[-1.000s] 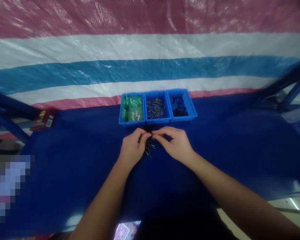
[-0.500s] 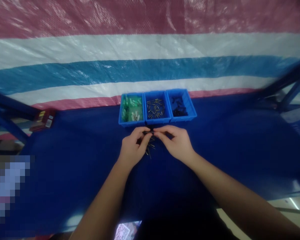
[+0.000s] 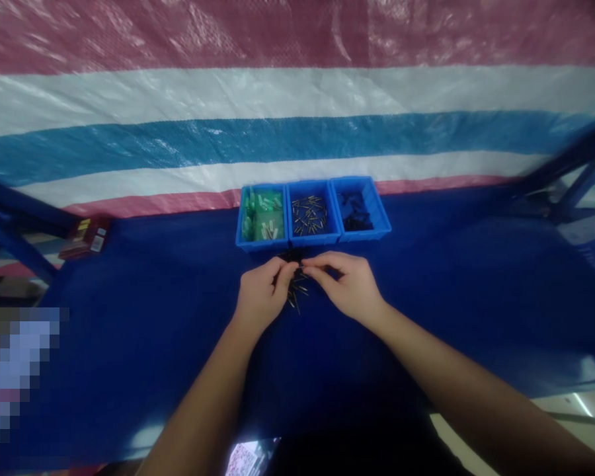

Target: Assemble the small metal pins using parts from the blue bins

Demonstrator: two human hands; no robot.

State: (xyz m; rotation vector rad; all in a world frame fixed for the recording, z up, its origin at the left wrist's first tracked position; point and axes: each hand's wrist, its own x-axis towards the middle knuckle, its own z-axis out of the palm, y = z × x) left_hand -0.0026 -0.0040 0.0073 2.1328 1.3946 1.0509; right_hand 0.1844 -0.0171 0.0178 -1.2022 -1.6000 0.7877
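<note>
My left hand (image 3: 262, 291) and my right hand (image 3: 348, 284) meet fingertip to fingertip, just in front of the blue bins. Thumb and fingers of each are pinched on a thin metal rod (image 3: 301, 267), of which only a short bit shows between them; its exact kind is too small to make out. Below the fingertips, on the blue table, lies a loose pile of thin dark and brass-coloured pieces (image 3: 296, 294), partly hidden by my left hand. Some black pieces (image 3: 291, 254) show just beyond the fingers.
Three joined blue bins stand behind my hands: the left bin (image 3: 239, 228) with green bags and pale pieces, the middle bin (image 3: 290, 221) with brass-coloured pins, the right bin (image 3: 377, 205) with black parts. A red box (image 3: 84, 239) sits at the table's left; a lit screen (image 3: 250, 457) shows below.
My left hand's fingers have curled in more, and less of the rod shows between the hands. More black pieces beyond the fingers have come into sight. The bins have not moved.
</note>
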